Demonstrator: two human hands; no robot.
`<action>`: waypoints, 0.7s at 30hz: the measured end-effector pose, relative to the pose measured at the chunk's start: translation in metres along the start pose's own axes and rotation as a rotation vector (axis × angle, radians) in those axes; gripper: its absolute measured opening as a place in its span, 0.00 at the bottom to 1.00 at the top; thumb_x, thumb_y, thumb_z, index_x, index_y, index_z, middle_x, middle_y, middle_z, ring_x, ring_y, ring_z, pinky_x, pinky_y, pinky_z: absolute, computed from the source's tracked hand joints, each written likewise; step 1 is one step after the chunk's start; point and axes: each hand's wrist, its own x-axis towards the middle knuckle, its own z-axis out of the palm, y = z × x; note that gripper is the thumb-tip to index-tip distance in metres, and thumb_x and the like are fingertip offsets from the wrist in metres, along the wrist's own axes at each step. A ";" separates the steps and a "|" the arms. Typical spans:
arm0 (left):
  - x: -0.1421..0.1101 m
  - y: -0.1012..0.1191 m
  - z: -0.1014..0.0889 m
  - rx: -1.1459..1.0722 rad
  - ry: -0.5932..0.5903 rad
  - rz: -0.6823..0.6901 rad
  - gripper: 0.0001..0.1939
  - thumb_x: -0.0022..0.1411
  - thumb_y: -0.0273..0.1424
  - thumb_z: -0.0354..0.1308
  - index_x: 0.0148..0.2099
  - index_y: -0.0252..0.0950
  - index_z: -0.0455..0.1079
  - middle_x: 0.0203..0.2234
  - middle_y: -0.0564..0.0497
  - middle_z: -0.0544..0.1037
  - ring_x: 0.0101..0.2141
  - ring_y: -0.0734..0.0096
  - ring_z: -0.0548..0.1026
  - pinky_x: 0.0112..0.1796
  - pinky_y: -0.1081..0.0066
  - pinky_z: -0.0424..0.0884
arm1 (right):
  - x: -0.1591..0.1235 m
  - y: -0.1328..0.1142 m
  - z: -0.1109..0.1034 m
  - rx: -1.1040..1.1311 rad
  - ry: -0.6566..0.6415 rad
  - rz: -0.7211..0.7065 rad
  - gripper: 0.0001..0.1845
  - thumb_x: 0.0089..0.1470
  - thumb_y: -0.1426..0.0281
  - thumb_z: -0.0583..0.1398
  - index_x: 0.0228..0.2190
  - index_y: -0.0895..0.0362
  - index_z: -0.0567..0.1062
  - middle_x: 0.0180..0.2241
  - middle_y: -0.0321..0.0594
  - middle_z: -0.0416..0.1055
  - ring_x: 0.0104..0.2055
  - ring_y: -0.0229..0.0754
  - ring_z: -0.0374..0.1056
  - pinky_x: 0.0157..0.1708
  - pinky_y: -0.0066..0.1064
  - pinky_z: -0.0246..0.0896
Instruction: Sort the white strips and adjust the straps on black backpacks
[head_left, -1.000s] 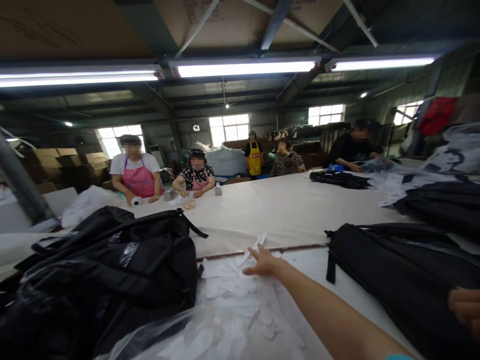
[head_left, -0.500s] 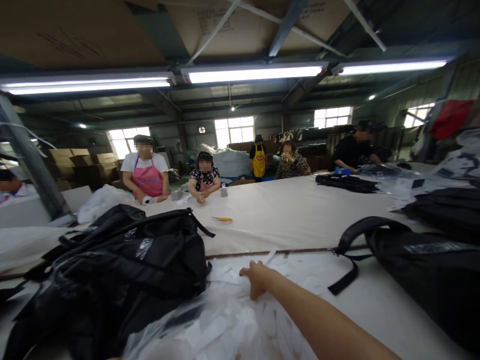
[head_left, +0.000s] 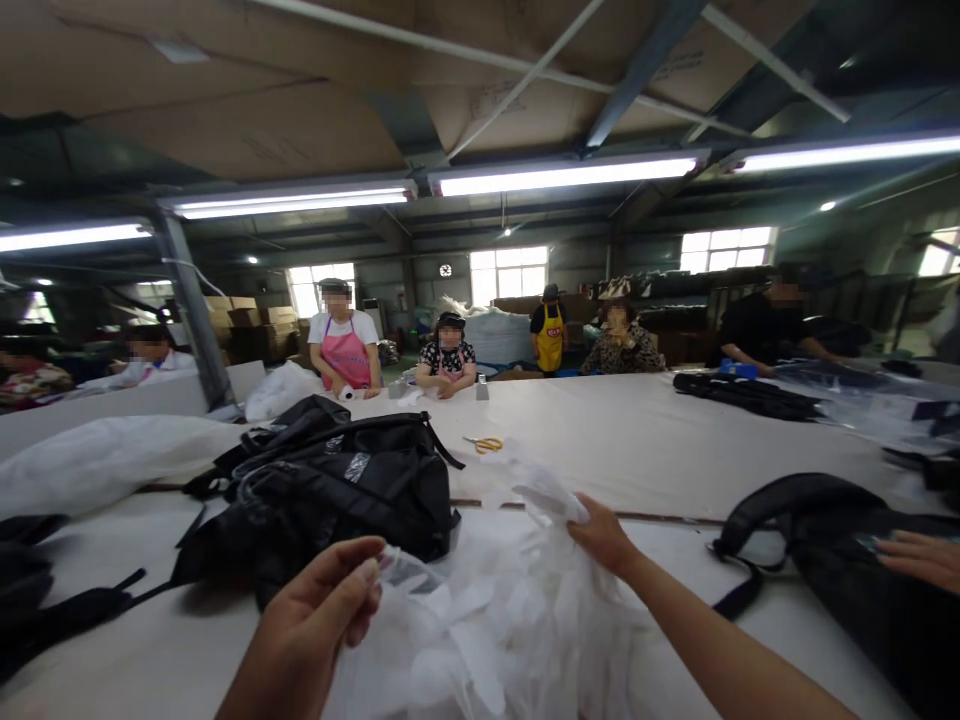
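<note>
L hand [head_left: 322,610] pinched on clear bag [head_left: 409,575]; R hand [head_left: 600,535] closed on white bundle [head_left: 547,490] (film or scraps, can't tell). Bag w/ white scraps [head_left: 476,650] betw. hands, over near side of table [head_left: 686,545]; long axis unclear, neither hand plainly nearer. Black backpack [head_left: 394,490]: pale lettering [head_left: 356,467], illeg. Yellow apron [head_left: 551,345]: print too small.

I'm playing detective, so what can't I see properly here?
In the head view:
Clear plastic bag in the left hand: bottom cut off by the lower edge.
White bundle in the right hand: too blurred to identify.
Black bag: cut off by the right edge.
Clock: too small to read.
</note>
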 end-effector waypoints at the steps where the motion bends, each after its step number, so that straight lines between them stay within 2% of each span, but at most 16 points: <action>1: 0.003 0.002 0.003 -0.009 -0.029 -0.003 0.28 0.41 0.41 0.73 0.43 0.32 0.74 0.26 0.50 0.75 0.24 0.77 0.66 0.23 0.78 0.60 | 0.002 -0.003 -0.010 0.064 0.040 0.001 0.22 0.49 0.67 0.53 0.46 0.57 0.72 0.35 0.38 0.75 0.38 0.46 0.70 0.38 0.33 0.66; 3: 0.008 0.005 0.009 -0.032 -0.073 -0.016 0.26 0.43 0.39 0.72 0.43 0.31 0.74 0.24 0.51 0.74 0.24 0.77 0.66 0.23 0.78 0.60 | 0.005 -0.015 -0.028 0.274 0.124 0.007 0.23 0.48 0.63 0.56 0.46 0.58 0.72 0.33 0.37 0.75 0.35 0.47 0.70 0.35 0.33 0.66; 6: 0.011 0.009 0.021 -0.067 -0.088 -0.028 0.25 0.43 0.37 0.71 0.43 0.30 0.73 0.30 0.48 0.74 0.27 0.75 0.68 0.23 0.77 0.59 | 0.010 -0.048 -0.050 0.636 0.264 0.047 0.29 0.42 0.59 0.65 0.45 0.60 0.72 0.30 0.37 0.74 0.32 0.46 0.68 0.31 0.33 0.65; 9: 0.011 0.012 0.032 -0.080 -0.095 -0.058 0.25 0.45 0.37 0.70 0.44 0.31 0.72 0.32 0.48 0.74 0.29 0.74 0.70 0.23 0.77 0.59 | 0.018 -0.098 -0.062 0.828 0.413 0.061 0.33 0.36 0.60 0.70 0.44 0.62 0.73 0.29 0.38 0.73 0.30 0.44 0.67 0.29 0.34 0.64; 11: 0.010 0.012 0.039 -0.090 -0.100 -0.077 0.25 0.47 0.37 0.69 0.46 0.33 0.71 0.32 0.48 0.73 0.31 0.74 0.71 0.24 0.78 0.59 | 0.021 -0.137 -0.061 0.936 0.492 0.020 0.34 0.35 0.60 0.72 0.44 0.61 0.73 0.30 0.39 0.73 0.30 0.43 0.66 0.30 0.35 0.64; 13: 0.009 0.012 0.046 -0.116 -0.085 -0.089 0.25 0.47 0.37 0.68 0.47 0.34 0.70 0.33 0.48 0.73 0.32 0.74 0.72 0.24 0.78 0.60 | 0.016 -0.176 -0.047 1.015 0.513 -0.033 0.33 0.36 0.60 0.72 0.44 0.60 0.73 0.32 0.39 0.74 0.31 0.43 0.67 0.32 0.36 0.66; 16: 0.008 0.012 0.055 -0.187 -0.062 -0.091 0.25 0.47 0.36 0.66 0.48 0.35 0.69 0.33 0.49 0.74 0.29 0.74 0.72 0.25 0.77 0.62 | -0.012 -0.219 -0.005 1.017 0.458 -0.034 0.28 0.42 0.59 0.70 0.43 0.59 0.73 0.31 0.38 0.74 0.31 0.43 0.67 0.31 0.34 0.66; 19: 0.008 0.016 0.057 -0.244 -0.076 -0.016 0.27 0.46 0.37 0.66 0.49 0.35 0.67 0.26 0.53 0.73 0.23 0.76 0.69 0.24 0.75 0.62 | -0.052 -0.232 0.051 0.943 0.311 -0.013 0.21 0.48 0.59 0.65 0.43 0.56 0.72 0.30 0.36 0.73 0.29 0.43 0.66 0.28 0.32 0.66; 21: 0.011 0.019 0.052 -0.209 -0.073 0.021 0.29 0.45 0.37 0.66 0.50 0.34 0.66 0.21 0.57 0.70 0.19 0.76 0.66 0.23 0.75 0.61 | -0.076 -0.225 0.083 0.858 0.170 -0.088 0.16 0.50 0.63 0.61 0.42 0.54 0.73 0.33 0.37 0.74 0.34 0.45 0.68 0.33 0.35 0.68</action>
